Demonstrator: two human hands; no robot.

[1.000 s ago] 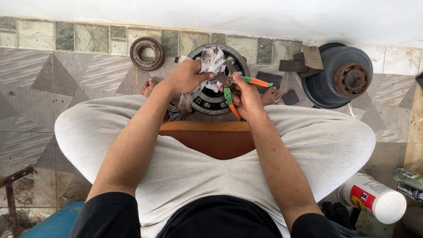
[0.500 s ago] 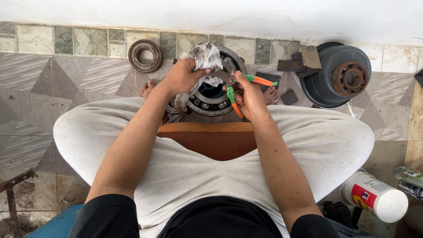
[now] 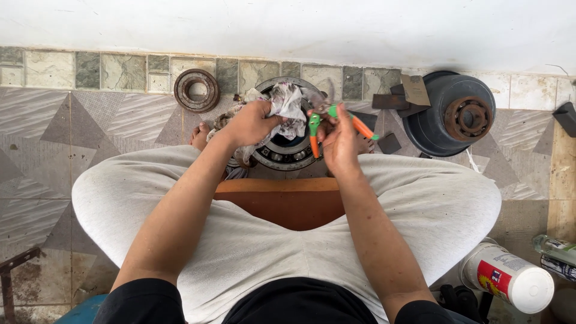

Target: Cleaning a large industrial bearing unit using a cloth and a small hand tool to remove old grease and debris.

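Two hands raised, left hand (image 3: 252,123) gripping rag (image 3: 287,105), right hand (image 3: 339,141) holding pliers (image 3: 336,120)

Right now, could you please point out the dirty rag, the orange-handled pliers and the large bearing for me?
dirty rag (image 3: 287,103), head view, on its crumpled middle.
orange-handled pliers (image 3: 363,128), head view, on the orange handle.
large bearing (image 3: 282,156), head view, on its lower ring.

We see a rusty bearing ring (image 3: 196,90) lying on the tiled floor (image 3: 90,129) against the wall. To the right sits a dark drum with a rusty hub (image 3: 459,114), flat dark blocks (image 3: 391,101) beside it. A white spray can (image 3: 509,277) lies at lower right.
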